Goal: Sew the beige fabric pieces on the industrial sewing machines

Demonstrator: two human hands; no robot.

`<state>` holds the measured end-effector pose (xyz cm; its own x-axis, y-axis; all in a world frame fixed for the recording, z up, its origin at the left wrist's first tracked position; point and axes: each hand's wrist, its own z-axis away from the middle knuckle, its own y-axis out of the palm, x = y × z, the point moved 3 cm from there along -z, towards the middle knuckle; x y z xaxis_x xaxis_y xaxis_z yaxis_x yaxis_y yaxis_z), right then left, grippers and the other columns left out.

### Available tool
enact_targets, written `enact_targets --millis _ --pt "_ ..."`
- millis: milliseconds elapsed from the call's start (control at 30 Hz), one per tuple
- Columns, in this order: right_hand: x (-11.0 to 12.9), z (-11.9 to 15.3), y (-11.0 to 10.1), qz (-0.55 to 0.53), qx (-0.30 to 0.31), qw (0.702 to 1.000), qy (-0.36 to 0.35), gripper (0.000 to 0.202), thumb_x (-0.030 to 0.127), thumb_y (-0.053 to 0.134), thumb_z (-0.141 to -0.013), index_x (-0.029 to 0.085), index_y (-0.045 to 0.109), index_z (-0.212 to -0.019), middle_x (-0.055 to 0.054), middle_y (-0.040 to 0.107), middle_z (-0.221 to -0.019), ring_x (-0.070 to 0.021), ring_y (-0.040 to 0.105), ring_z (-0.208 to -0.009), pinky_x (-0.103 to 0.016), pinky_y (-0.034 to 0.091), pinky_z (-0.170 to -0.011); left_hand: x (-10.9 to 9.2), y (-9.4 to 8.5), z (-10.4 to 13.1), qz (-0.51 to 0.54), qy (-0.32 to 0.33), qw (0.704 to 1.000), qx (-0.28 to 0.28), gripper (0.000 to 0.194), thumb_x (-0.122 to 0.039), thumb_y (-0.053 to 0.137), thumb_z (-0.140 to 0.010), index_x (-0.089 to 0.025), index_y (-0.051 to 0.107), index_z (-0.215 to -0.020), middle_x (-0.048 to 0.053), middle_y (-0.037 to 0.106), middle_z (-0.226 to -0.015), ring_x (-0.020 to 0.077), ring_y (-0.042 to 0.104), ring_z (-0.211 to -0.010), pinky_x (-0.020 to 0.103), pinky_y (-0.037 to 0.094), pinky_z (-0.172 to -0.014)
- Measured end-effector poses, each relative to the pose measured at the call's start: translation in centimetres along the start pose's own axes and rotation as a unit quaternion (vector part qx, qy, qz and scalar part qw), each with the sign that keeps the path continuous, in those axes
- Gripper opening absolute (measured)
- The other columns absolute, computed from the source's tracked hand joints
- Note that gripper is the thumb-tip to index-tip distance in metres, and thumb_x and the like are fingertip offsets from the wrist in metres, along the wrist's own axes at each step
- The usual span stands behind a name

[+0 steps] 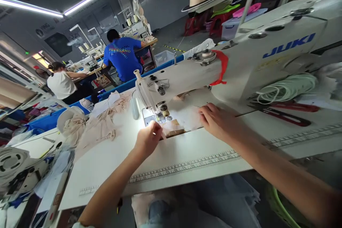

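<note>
My left hand (pixel 148 137) is closed in a pinch just in front of the sewing machine's lit needle area (pixel 161 115). A thin pale strip (pixel 164 134) hangs at its fingertips; its kind is hard to make out. My right hand (pixel 215 119) is farther right under the machine arm, its fingers curled together at the edge of a whitish patch on the table. What those fingers hold, if anything, is hidden. Between the hands lies a small brown piece (pixel 175 128) beside the needle plate. The white JUKI sewing machine (pixel 184 74) has a red ribbon (pixel 221 67) tied around its arm.
Beige fabric pieces (pixel 104 126) lie left of the needle. At right are a coil of pale cord (pixel 288 87) and red-handled scissors (pixel 291 110). A printed ruler (pixel 187 167) runs along the table's front. Two people (pixel 123 55) (pixel 61 82) sit at machines beyond.
</note>
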<state>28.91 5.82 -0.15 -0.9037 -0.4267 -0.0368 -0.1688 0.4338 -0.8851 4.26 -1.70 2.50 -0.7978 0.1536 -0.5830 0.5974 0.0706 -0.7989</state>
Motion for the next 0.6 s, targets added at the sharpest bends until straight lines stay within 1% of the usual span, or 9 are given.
enact_targets --millis 67,133,167,233,300,400,433,500,600 --pt "-0.1 0.0 0.3 -0.001 -0.01 1.0 -0.004 0.022 0.019 0.041 -0.093 0.015 0.061 -0.086 -0.01 0.06 -0.084 -0.0188 0.052 -0.061 -0.031 0.026 -0.055 1.5 -2.3 1.0 0.034 -0.031 0.999 -0.027 0.008 -0.025 0.051 -0.087 -0.022 0.049 -0.08 -0.001 0.066 -0.073 0.0149 0.066 -0.06 0.023 0.047 -0.056" --pt "-0.1 0.0 0.3 0.004 -0.024 1.0 -0.003 0.023 0.018 0.04 -0.093 0.015 0.061 -0.086 -0.011 0.061 -0.083 -0.019 0.052 -0.06 -0.032 0.027 -0.055 2.9 -4.2 1.7 0.04 -0.049 0.996 -0.058 0.01 -0.026 0.054 -0.084 -0.021 0.048 -0.078 -0.002 0.064 -0.072 0.0151 0.066 -0.066 0.022 0.045 -0.058" --pt "0.2 0.0 0.1 0.003 -0.035 0.999 -0.004 0.024 0.018 0.039 -0.094 0.015 0.062 -0.086 -0.012 0.062 -0.084 -0.0197 0.052 -0.061 -0.033 0.027 -0.056 3.5 -5.0 2.0 0.036 -0.055 0.996 -0.064 0.01 -0.027 0.055 -0.083 -0.021 0.049 -0.078 -0.002 0.063 -0.071 0.0153 0.066 -0.068 0.022 0.044 -0.059" --pt "1.1 0.1 -0.4 -0.025 -0.062 0.998 -0.023 0.026 0.017 0.038 -0.094 0.015 0.063 -0.087 -0.012 0.063 -0.084 -0.0209 0.055 -0.065 -0.034 0.03 -0.057 4.6 -5.9 2.4 0.033 -0.067 0.996 -0.048 0.008 -0.027 0.055 -0.082 -0.021 0.049 -0.079 -0.003 0.061 -0.069 0.0146 0.063 -0.068 0.022 0.042 -0.06" --pt "3.0 0.2 -1.0 -0.104 -0.062 0.99 -0.076 0.026 0.019 0.039 -0.095 0.016 0.065 -0.092 -0.01 0.065 -0.086 -0.0204 0.057 -0.068 -0.032 0.033 -0.058 5.5 -6.2 2.6 0.042 -0.077 0.996 -0.019 0.006 -0.027 0.053 -0.082 -0.021 0.051 -0.082 -0.005 0.058 -0.064 0.0131 0.06 -0.063 0.022 0.04 -0.06" --pt "6.6 0.2 -1.6 -0.214 0.003 0.962 -0.167 0.028 0.019 0.038 -0.096 0.018 0.065 -0.102 -0.007 0.064 -0.091 -0.0177 0.058 -0.071 -0.03 0.039 -0.062 6.6 -6.0 2.7 0.091 -0.09 0.991 0.025 0.013 -0.028 0.051 -0.083 -0.021 0.056 -0.092 -0.007 0.054 -0.06 0.0124 0.059 -0.057 0.023 0.041 -0.06" --pt "7.7 0.1 -1.8 -0.229 0.024 0.955 -0.189 0.029 0.017 0.037 -0.095 0.018 0.065 -0.103 -0.006 0.063 -0.091 -0.0177 0.058 -0.072 -0.03 0.04 -0.064 6.8 -5.9 2.8 0.109 -0.096 0.989 0.035 0.017 -0.029 0.051 -0.083 -0.02 0.057 -0.096 -0.007 0.054 -0.06 0.0124 0.059 -0.057 0.023 0.042 -0.061" --pt "9.6 -0.1 -1.9 -0.229 0.046 0.947 -0.221 0.03 0.015 0.037 -0.094 0.018 0.066 -0.101 -0.007 0.061 -0.089 -0.019 0.057 -0.075 -0.031 0.041 -0.068 7.0 -5.7 2.9 0.125 -0.11 0.985 0.048 0.023 -0.03 0.051 -0.082 -0.02 0.059 -0.102 -0.007 0.055 -0.062 0.012 0.059 -0.054 0.024 0.043 -0.061" --pt "11.4 -0.9 -1.7 -0.207 0.057 0.949 -0.23 0.031 0.017 0.037 -0.096 0.018 0.067 -0.102 -0.008 0.06 -0.087 -0.0209 0.056 -0.076 -0.032 0.039 -0.069 7.2 -5.6 3.1 0.099 -0.121 0.986 0.052 0.026 -0.03 0.051 -0.082 -0.02 0.062 -0.103 -0.007 0.054 -0.064 0.0107 0.054 -0.052 0.024 0.041 -0.061"
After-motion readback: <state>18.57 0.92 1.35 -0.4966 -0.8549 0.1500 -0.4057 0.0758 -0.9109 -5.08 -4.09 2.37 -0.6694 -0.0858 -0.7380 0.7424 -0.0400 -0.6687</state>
